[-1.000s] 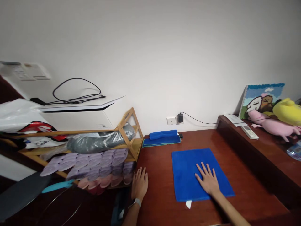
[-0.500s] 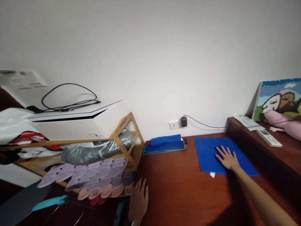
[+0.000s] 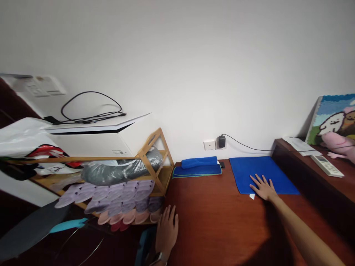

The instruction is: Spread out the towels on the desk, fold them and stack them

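My right hand [image 3: 263, 187] lies with fingers spread on the near edge of a blue cloth [image 3: 244, 171]. The cloth is laid flat on the reddish-brown wooden tabletop [image 3: 210, 210], and a small white tag [image 3: 252, 196] sticks out from its near side. At the table's left edge rests my left hand [image 3: 167, 229], fingers stretched out and holding nothing. Against the wall, a rolled blue cloth [image 3: 199, 162] sits on a folded blue cloth [image 3: 197, 171] with green edging.
On the left, a wooden rack [image 3: 155, 173] bears a white box [image 3: 91, 142], a black cable [image 3: 91, 92] and several slippers [image 3: 116, 192]. A charger [image 3: 222, 141] is plugged into the wall. The raised ledge at right holds a remote [image 3: 327, 165] and a pink plush toy [image 3: 338, 145].
My right hand has slid toward the near edge of the blue cloth, its fingers still spread. The view has shifted slightly left, and the left hand stays at the table's edge.
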The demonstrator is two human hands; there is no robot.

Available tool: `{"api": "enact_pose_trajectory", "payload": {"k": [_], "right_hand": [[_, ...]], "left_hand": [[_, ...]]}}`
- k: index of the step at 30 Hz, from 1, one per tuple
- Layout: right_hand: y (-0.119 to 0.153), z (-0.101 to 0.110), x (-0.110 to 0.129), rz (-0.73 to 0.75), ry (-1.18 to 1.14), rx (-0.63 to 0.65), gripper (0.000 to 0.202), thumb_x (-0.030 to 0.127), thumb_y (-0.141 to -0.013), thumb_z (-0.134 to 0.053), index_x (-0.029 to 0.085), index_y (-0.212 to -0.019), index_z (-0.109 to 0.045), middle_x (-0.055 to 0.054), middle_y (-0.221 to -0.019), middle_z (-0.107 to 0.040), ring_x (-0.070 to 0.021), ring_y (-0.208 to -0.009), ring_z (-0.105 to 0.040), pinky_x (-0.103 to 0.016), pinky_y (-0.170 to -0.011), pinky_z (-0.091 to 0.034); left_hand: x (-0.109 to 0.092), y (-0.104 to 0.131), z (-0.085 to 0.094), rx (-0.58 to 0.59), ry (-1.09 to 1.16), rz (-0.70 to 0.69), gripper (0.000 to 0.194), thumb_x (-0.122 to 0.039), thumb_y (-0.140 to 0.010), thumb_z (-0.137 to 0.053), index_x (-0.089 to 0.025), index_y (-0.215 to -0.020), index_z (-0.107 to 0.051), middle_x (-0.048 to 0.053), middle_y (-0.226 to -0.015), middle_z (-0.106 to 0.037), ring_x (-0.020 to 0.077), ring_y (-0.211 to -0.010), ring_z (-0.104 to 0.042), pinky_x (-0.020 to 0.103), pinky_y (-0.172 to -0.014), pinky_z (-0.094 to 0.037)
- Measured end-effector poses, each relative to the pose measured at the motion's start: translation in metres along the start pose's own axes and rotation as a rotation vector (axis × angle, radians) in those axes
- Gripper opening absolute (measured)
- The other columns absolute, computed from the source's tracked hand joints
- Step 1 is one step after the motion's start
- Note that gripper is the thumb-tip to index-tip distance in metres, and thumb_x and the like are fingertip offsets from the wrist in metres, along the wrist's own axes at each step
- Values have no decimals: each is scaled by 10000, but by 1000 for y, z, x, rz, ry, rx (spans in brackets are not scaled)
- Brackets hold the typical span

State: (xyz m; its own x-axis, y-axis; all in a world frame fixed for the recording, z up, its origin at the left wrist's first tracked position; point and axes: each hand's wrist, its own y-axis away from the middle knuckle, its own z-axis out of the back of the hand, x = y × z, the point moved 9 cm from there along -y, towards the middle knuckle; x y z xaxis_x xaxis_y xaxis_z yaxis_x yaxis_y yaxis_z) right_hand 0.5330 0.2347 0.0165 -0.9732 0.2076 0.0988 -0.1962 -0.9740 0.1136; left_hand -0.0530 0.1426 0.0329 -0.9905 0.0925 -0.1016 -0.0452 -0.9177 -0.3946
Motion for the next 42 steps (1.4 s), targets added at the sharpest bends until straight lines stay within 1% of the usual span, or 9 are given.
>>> {"api": "enact_pose_trajectory", "payload": {"k": [3, 6, 11, 16, 24, 29, 33, 39, 42], "right_hand": [[-3, 29, 45, 93, -11, -168, 579, 497, -1040, -314, 305, -1544, -526, -35, -1693, -377, -308, -1558, -281, -532, -1265, -189], [-7, 53, 123, 273, -55, -232, 509, 317, -1022, -335, 209, -1362, -699, -104, -1555, -545, -274, -1372, -512, -406, -1163, -362], [-39, 69, 249, 455, -57, -141, 447, 247, -1019, -390, 215, -1335, -704, -94, -1468, -614, -237, -1280, -570, -325, -1052, -428], [-76, 57, 314, 460, -3, -103, 403, 209, -1031, -446, 186, -1361, -675, -139, -1473, -606, -267, -1259, -596, -376, -1044, -461], [-99, 53, 329, 332, 44, -121, 356, 438, -983, -683, 195, -1242, -665, -83, -1282, -678, -234, -1122, -666, -477, -987, -562], [-93, 74, 335, 318, 9, -214, 221, 199, -1017, -564, 144, -1159, -724, -138, -1076, -743, -244, -1017, -698, -380, -907, -537], [-75, 135, 351, 412, -52, -369, 388, 128, -1029, -404, 166, -1282, -697, -162, -1126, -721, -252, -1083, -659, -333, -918, -490], [21, 294, 337, 696, -334, -877, 404, 225, -1055, -391, 208, -1382, -628, -137, -1118, -688, -261, -1069, -626, -374, -976, -488], [71, 312, 322, 776, -289, -733, 322, 192, -1021, -439, 198, -1230, -684, -107, -975, -693, -240, -917, -648, -342, -852, -518]], "left_hand": [[0, 2, 0, 5, 7, 5, 496, -362, -1039, -380, -206, -1437, -631, 107, -1521, -608, 303, -1417, -546, 515, -1164, -464], [-3, 4, 3, 5, 5, 4, 493, -357, -1044, -391, -181, -1439, -627, 124, -1528, -599, 305, -1415, -547, 521, -1163, -467], [-7, 7, 11, -10, 2, 17, 468, -313, -1053, -397, -188, -1447, -618, 112, -1529, -601, 281, -1408, -554, 511, -1176, -457], [-6, 11, 12, -17, -11, 19, 463, -300, -1044, -417, -210, -1453, -614, 95, -1532, -601, 274, -1401, -562, 504, -1174, -462], [-5, 15, 10, -23, -1, 32, 481, -285, -1030, -438, -223, -1483, -587, 87, -1553, -581, 277, -1410, -550, 503, -1171, -465], [-2, 18, 5, -45, 13, 45, 492, -285, -1014, -461, -241, -1487, -587, 75, -1553, -583, 286, -1411, -550, 507, -1183, -451], [-3, 17, 9, -34, 10, 51, 488, -278, -1014, -453, -235, -1480, -594, 77, -1556, -579, 281, -1411, -549, 500, -1184, -447], [-6, 13, 10, -21, 12, 60, 481, -264, -1018, -421, -211, -1455, -615, 92, -1540, -594, 275, -1411, -549, 498, -1180, -439], [-5, 7, 14, -28, 37, 52, 470, -253, -998, -442, -194, -1416, -648, 116, -1498, -629, 285, -1389, -568, 507, -1173, -436]]}}
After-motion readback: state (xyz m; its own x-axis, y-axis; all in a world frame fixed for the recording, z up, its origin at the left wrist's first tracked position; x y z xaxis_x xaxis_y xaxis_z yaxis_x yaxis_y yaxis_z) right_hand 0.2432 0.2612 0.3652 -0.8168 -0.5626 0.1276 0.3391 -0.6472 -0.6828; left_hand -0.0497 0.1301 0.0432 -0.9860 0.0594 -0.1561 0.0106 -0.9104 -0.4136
